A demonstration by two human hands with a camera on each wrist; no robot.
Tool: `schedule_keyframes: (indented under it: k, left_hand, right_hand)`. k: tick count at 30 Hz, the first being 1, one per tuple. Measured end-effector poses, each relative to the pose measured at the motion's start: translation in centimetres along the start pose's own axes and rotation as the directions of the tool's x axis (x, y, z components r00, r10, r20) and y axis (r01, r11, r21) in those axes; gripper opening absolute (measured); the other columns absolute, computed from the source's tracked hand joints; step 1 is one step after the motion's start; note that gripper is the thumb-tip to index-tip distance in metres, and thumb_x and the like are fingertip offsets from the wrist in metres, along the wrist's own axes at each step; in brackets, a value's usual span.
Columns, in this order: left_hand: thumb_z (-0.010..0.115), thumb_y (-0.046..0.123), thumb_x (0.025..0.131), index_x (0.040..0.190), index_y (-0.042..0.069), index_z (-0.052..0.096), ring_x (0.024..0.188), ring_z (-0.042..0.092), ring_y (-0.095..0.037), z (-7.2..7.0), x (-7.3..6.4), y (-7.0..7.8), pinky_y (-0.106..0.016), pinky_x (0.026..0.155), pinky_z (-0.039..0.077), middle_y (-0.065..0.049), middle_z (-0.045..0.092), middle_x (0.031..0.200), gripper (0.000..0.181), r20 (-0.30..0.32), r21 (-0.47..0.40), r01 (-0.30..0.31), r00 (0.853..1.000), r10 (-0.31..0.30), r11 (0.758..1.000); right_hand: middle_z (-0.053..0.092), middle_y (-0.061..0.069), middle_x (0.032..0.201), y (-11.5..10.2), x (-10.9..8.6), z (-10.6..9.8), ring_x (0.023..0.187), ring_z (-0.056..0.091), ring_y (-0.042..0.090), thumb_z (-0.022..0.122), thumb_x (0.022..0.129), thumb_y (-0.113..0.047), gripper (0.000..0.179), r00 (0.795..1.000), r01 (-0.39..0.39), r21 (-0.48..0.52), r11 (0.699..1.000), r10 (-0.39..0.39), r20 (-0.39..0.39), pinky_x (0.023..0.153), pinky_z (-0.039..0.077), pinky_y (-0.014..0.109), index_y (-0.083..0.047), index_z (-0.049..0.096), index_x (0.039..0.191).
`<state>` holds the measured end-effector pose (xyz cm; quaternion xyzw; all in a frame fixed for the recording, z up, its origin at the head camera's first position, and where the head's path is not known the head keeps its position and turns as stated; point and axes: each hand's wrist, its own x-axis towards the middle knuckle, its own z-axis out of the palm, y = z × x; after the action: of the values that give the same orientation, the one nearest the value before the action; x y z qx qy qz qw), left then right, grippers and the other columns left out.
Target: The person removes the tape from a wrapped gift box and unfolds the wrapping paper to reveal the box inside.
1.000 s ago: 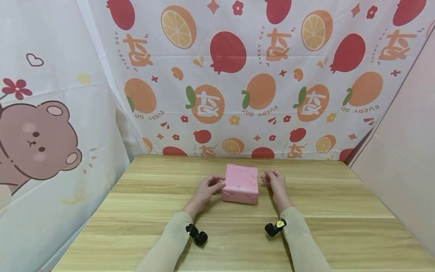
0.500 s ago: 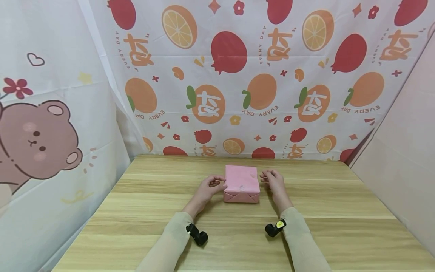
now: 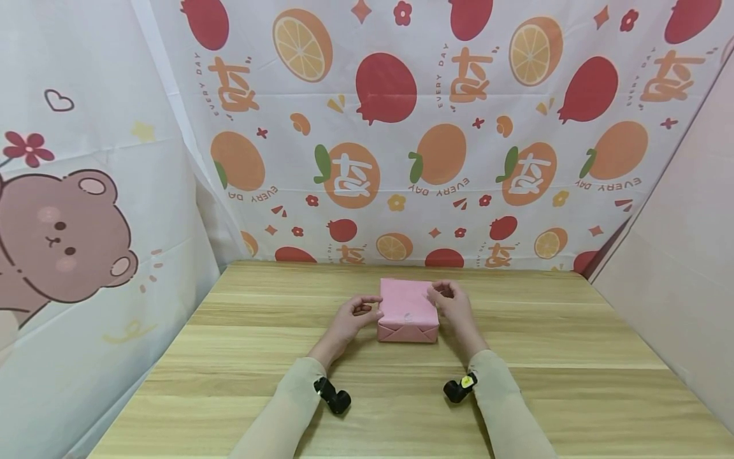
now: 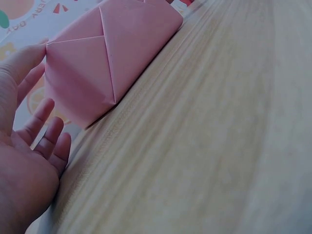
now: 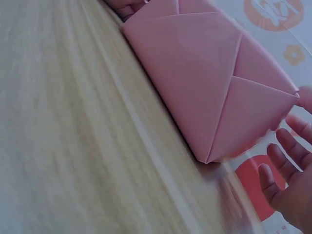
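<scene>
A box wrapped in pink paper (image 3: 407,309) lies flat on the wooden table, its folded end toward me. A small shiny patch, perhaps tape, shows on its top near the front edge. My left hand (image 3: 348,322) is at the box's left side, thumb and forefinger touching its edge; in the left wrist view the other fingers of the left hand (image 4: 29,165) are loosely bent beside the paper. At the upper right edge, my right hand (image 3: 455,305) touches the box with its fingertips. The right wrist view shows the right hand (image 5: 295,180) with fingers spread, partly out of frame.
Wood-grain table (image 3: 258,382) surrounds the box. Behind it hangs a fruit-print cloth (image 3: 367,159), and a bear-print cloth (image 3: 143,223) hangs on the left. A pale wall or cloth (image 3: 682,255) borders the right side.
The box has turned slightly, and its front has shifted a little to the right. My right hand has moved left from beside the box onto its right edge. My left hand has barely moved.
</scene>
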<state>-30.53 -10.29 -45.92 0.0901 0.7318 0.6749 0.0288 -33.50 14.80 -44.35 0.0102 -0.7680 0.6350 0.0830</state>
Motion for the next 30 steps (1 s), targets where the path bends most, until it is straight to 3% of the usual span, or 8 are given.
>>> schedule_keyframes:
  k: [8,20,26,30]
  left_hand:
    - [0.072,0.020,0.089,0.127,0.010,0.064,0.136,0.042,-0.032,0.02,-0.10,-0.12,-0.050,0.110,0.037,-0.008,0.052,0.143,0.040,0.025,0.003,-0.022,0.999,0.022,1.000]
    - [0.073,0.021,0.088,0.125,0.014,0.066,0.138,0.040,-0.031,0.02,-0.35,-0.02,-0.052,0.110,0.035,-0.004,0.050,0.147,0.039,0.018,-0.010,-0.019,1.000,0.019,1.000]
    - [0.072,0.019,0.088,0.125,0.012,0.065,0.137,0.041,-0.032,0.07,-0.26,-0.09,-0.053,0.110,0.035,-0.005,0.051,0.146,0.038,0.011,-0.010,-0.023,1.000,0.023,1.000]
    - [0.072,0.021,0.088,0.125,0.013,0.066,0.138,0.040,-0.030,0.02,-0.27,-0.09,-0.052,0.111,0.035,-0.004,0.051,0.147,0.039,0.017,-0.011,-0.018,1.000,0.018,1.000]
  right_hand:
    - [0.054,0.010,0.115,0.24,-0.22,0.32,0.106,0.047,0.022,0.076,0.083,-0.024,0.035,0.998,0.055,-0.067,0.996,-0.054,0.026,0.087,0.041,0.031,-0.006,0.062,0.109]
    - [0.055,0.012,0.114,0.00,-0.39,0.49,0.105,0.050,0.026,0.075,0.084,-0.019,0.024,0.989,0.149,-0.212,0.966,-0.151,0.007,0.086,0.041,0.032,-0.005,0.065,0.100]
    - [0.057,0.014,0.105,-0.03,-0.36,0.50,0.101,0.052,0.026,0.076,0.083,-0.016,0.017,0.975,0.204,-0.280,0.938,-0.219,-0.024,0.081,0.042,0.030,-0.004,0.066,0.088]
    - [0.056,0.014,0.102,0.03,-0.36,0.52,0.101,0.053,0.027,0.076,0.083,-0.017,0.016,0.974,0.205,-0.306,0.930,-0.224,-0.027,0.080,0.043,0.031,-0.004,0.065,0.084]
